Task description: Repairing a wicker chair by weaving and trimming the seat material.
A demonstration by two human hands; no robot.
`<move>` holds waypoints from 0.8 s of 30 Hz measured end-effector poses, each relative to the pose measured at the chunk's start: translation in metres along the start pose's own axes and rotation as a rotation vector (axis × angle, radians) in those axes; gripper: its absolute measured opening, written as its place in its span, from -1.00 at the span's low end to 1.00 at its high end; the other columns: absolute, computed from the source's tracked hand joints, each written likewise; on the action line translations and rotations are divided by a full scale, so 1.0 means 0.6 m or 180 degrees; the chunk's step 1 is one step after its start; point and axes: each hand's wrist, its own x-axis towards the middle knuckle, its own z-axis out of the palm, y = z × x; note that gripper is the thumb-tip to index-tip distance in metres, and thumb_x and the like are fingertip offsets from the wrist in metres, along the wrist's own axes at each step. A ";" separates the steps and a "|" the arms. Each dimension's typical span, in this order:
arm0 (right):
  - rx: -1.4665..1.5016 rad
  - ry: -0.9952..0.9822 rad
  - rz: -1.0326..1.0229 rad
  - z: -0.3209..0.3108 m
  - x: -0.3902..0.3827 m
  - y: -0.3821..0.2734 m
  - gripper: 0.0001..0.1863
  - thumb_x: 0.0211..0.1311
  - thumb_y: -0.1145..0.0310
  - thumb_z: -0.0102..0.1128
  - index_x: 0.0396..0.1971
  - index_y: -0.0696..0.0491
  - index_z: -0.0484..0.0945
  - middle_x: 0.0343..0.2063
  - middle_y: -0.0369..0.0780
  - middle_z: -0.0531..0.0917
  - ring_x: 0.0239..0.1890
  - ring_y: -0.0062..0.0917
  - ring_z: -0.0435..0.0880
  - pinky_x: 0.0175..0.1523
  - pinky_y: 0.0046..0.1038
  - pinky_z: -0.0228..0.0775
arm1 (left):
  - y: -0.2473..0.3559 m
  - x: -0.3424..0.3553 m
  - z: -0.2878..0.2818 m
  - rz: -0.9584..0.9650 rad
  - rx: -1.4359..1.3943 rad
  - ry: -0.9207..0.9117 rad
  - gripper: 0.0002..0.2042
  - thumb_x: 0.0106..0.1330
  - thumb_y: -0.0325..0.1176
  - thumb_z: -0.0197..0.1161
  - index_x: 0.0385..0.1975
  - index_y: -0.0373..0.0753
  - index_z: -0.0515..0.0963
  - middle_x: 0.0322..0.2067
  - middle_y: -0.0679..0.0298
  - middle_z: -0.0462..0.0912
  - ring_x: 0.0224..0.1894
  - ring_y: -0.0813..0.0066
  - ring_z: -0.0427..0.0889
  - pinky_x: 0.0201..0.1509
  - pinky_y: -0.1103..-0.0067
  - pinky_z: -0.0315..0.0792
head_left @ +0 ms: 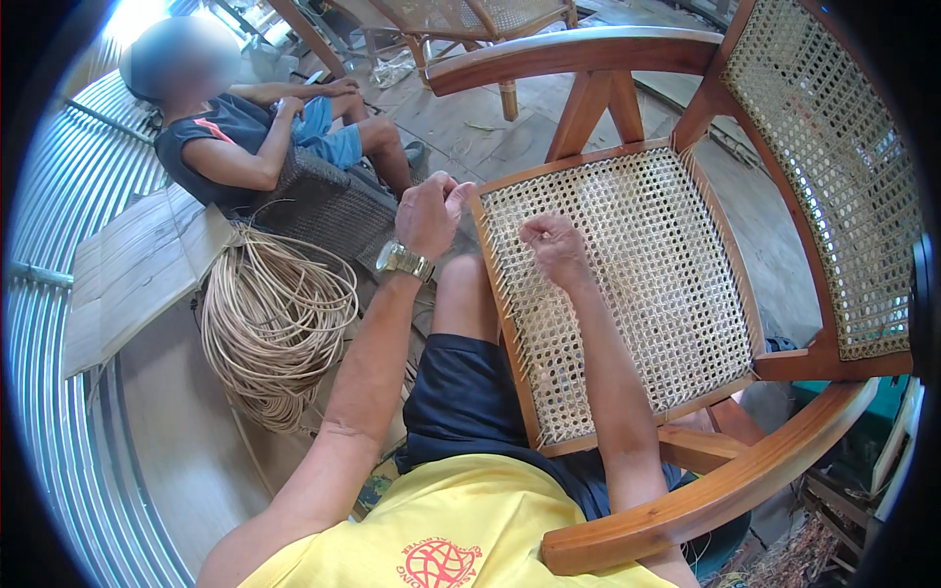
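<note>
Head view. Locate the chair at 3 o'clock from the picture centre. Its woven cane seat (pixel 652 284) lies over your lap, framed in brown wood; the woven backrest (pixel 833 167) stands at 2 o'clock. One armrest (pixel 588 54) spans 1 o'clock; the other armrest (pixel 725 480) curves across 4 o'clock.

Your left hand (pixel 428 218) is at 11 o'clock, just beside the seat's upper-left corner, with a watch (pixel 404 261) at the wrist. Its fingers are curled, thumb near the index finger; whether they grip a strand, you cannot tell. Your right hand (pixel 557 250) is at 2 o'clock, over the woven seat. Its fingers are bent inward toward the thumb; whether they are clamped on a strand or touch the weave, you cannot tell.

At 9 o'clock, a coiled bundle of cane (pixel 279 328) hangs beside a pale board (pixel 147 269). At 10 o'clock, another person (pixel 221 147) sits, forearms toward the lap.
</note>
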 end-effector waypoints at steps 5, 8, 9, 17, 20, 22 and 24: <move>0.0953 0.0178 0.0749 -0.023 0.035 -0.011 -0.85 0.31 0.31 0.34 -0.24 0.07 0.69 -0.44 -0.31 0.73 -0.36 -0.71 0.66 -0.29 -0.55 0.50 | -0.047 -0.007 0.067 0.0252 0.0401 -0.0444 -0.77 0.33 -0.20 0.26 -0.24 -0.24 0.66 -0.34 0.00 0.73 -0.28 0.07 0.74 -0.12 0.36 0.58; 0.0109 0.0205 0.0800 -0.024 0.027 -0.013 -0.84 0.17 0.22 0.40 -0.39 0.00 0.73 -0.42 -0.27 0.75 -0.37 -0.53 0.69 -0.18 -0.39 0.46 | -0.028 -0.013 0.095 -0.0035 0.0573 -0.1471 -0.75 0.34 -0.16 0.19 -0.15 -0.16 0.64 -0.19 -0.02 0.72 -0.09 0.01 0.70 0.00 0.23 0.55; -0.0582 0.0221 0.0742 -0.022 0.024 -0.017 -0.83 0.11 0.19 0.42 -0.45 -0.03 0.74 -0.41 -0.26 0.74 -0.33 -0.45 0.69 -0.13 -0.30 0.43 | -0.025 -0.014 0.101 -0.0111 0.0753 -0.1592 -0.75 0.33 -0.15 0.19 -0.15 -0.14 0.64 -0.18 0.01 0.72 -0.07 0.03 0.70 0.01 0.23 0.55; -0.1627 0.0079 0.0763 -0.038 0.020 -0.005 -0.87 0.03 0.19 0.39 -0.50 -0.09 0.75 -0.35 -0.26 0.72 -0.16 -0.31 0.63 -0.01 -0.16 0.31 | 0.006 0.018 0.127 0.0137 0.1587 -0.1952 -0.74 0.22 -0.22 0.23 -0.21 -0.20 0.70 -0.15 0.01 0.73 -0.03 0.04 0.70 0.03 0.25 0.59; -0.2003 -0.0011 0.0730 -0.043 0.021 -0.021 -0.86 0.06 0.19 0.37 -0.47 -0.09 0.75 -0.33 -0.25 0.71 -0.18 -0.32 0.64 0.01 -0.16 0.30 | -0.004 0.041 0.140 0.0383 0.1715 -0.2082 -0.72 0.19 -0.26 0.23 -0.20 -0.25 0.71 -0.13 -0.04 0.72 -0.02 0.05 0.71 0.04 0.27 0.60; -0.2084 -0.0004 0.0637 -0.043 0.023 -0.030 -0.86 0.08 0.19 0.36 -0.46 -0.08 0.75 -0.32 -0.25 0.71 -0.18 -0.33 0.65 0.02 -0.16 0.29 | 0.003 0.045 0.145 0.0338 0.1800 -0.2155 -0.72 0.15 -0.34 0.26 -0.17 -0.28 0.71 -0.13 -0.09 0.71 -0.02 0.06 0.72 0.06 0.27 0.59; -0.1846 -0.0137 0.0659 -0.043 0.025 -0.038 -0.88 0.11 0.22 0.33 -0.46 -0.08 0.74 -0.32 -0.24 0.72 -0.20 -0.35 0.66 0.03 -0.17 0.25 | 0.003 0.048 0.161 0.0289 0.1922 -0.2241 -0.72 0.12 -0.38 0.28 -0.17 -0.30 0.71 -0.13 -0.10 0.71 -0.01 0.07 0.71 0.06 0.27 0.59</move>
